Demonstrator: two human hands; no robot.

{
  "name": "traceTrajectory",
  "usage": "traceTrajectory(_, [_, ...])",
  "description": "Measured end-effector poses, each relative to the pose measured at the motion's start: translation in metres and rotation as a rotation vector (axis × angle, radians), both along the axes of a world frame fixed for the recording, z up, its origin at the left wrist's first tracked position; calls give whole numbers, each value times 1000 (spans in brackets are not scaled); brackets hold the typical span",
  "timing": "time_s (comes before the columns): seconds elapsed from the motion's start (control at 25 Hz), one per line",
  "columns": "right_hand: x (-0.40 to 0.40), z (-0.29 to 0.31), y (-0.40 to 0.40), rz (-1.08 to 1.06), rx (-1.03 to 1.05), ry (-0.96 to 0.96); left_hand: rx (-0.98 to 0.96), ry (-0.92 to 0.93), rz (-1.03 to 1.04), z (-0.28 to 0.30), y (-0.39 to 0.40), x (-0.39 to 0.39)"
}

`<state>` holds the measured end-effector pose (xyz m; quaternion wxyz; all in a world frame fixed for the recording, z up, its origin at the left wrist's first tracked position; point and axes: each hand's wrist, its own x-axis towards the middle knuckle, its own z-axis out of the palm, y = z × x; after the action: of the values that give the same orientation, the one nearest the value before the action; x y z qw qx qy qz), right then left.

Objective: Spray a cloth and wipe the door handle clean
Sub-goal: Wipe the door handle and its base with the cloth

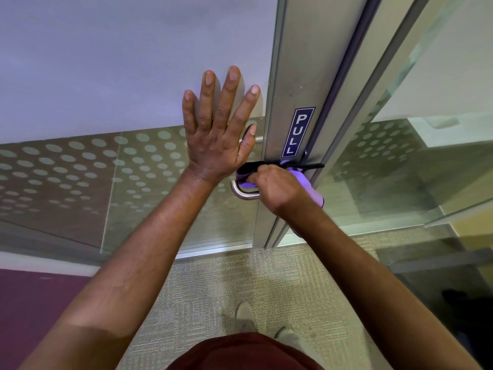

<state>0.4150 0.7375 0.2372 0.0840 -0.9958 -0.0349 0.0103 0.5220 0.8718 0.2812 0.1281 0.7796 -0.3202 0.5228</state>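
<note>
At the edge of the glass door (106,76), the wiping step looks to be underway: the right hand (277,186) grips a purple cloth (246,184) bunched around the curved metal door handle (241,194), just below the frame's sign, while the left hand (216,129) rests flat on the glass, fingers spread and straight, holding nothing. No spray bottle shows, so I judge the spraying already done; whether the cloth is damp cannot be told. Part of the handle remains bare beneath the cloth, so wiping seems unfinished. A blue vertical label (298,132) on the metal frame (298,62) reads "PULL"
</note>
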Motion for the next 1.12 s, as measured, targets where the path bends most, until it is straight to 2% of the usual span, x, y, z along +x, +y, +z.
traceTrajectory(0.12, [6, 16, -3, 41, 62, 98, 9, -4, 19, 1, 0, -1])
traceTrajectory(0.2, [-1, 21, -14, 52, 295, 47, 8, -2, 13, 1, 0, -2])
traceTrajectory(0.28, [-19, 18, -27, 7, 635, -134, 19, -11, 10, 1, 1, -3])
traceTrajectory(0.32, [-30, 16, -32, -72, 828, -235, 25, -12, 9, 1, 2, -3])
traceTrajectory(0.44, [-64, -1, -34, -496, 1393, -475, 26, -12, 12, 3, 2, -3])
traceTrajectory(0.48, [-75, -10, -29, -631, 1534, -551, 23, -9, 16, 3, 2, -2])
traceTrajectory(0.56, [-96, -35, -13, -849, 1680, -635, 19, 5, 26, 2, 2, -1])
traceTrajectory(0.68, [-111, -84, 17, -1057, 1698, -633, 16, 4, 25, 1, 0, 0])
traceTrajectory(0.8, [-101, -114, 45, -1094, 1586, -548, 27, -14, 9, 2, 1, -1])
traceTrajectory(0.88, [-85, -120, 57, -978, 1374, -515, 31, -14, 4, 2, 1, -2])
traceTrajectory(1.04, [-49, -127, 69, -542, 915, -473, 37, -2, 16, 1, 0, -2])
traceTrajectory(1.12, [-39, -136, 71, -446, 731, -456, 44, 3, 17, 1, 0, -2])
